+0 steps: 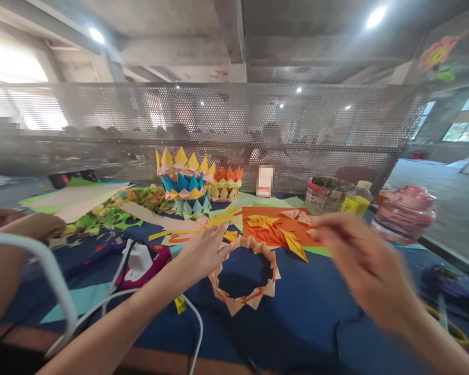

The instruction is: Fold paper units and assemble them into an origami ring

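Note:
A zigzag ring of folded peach and orange paper (275,271) rests on the blue table. My left hand (205,250) reaches over its upper left edge, fingers stretched toward the yellow paper pieces (214,220) and thumb apart from them. Whether it touches the ring is hard to see. To the right, my blurred right hand (363,271) has its fingertips pinched together by a folded pink paper piece (295,214). What lies between them cannot be made out. Folded yellow-orange pieces (279,233) lie on an orange sheet (250,212) between my hands.
Stacked paper crowns (183,185) stand at the back. Left are a white cable (197,317), a purple object (162,260) and another person's arm (31,226). A basket (328,195), yellow-labelled bottle (355,200), pink container (406,211) and scissors (447,325) are right. Perforated panel (234,114) behind.

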